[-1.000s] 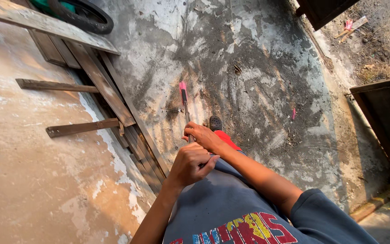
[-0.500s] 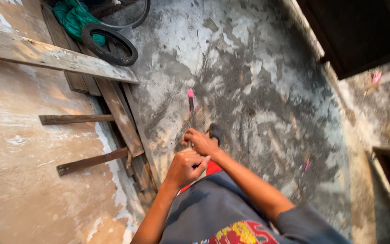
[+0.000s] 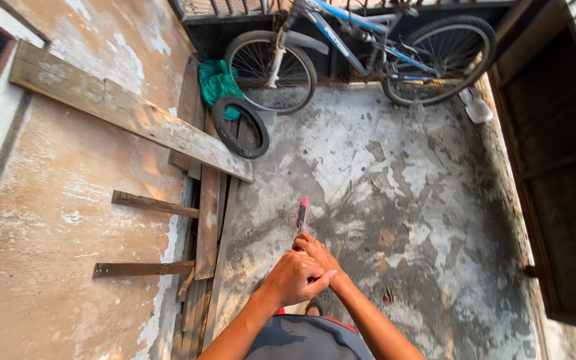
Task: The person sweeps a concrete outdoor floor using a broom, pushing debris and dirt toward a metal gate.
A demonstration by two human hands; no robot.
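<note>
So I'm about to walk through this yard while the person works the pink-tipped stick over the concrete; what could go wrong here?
1. The loose black tyre leaning by the wall planks could tip and roll if the pink-tipped stick knocks it.
2. The weathered wooden plank leaning across the wall juts toward the floor and might snag a passer-by.
3. Both hands, left and right, grip the stick close together, so its far end may swing wide.

Head-worn view, steeply down onto concrete floor
</note>
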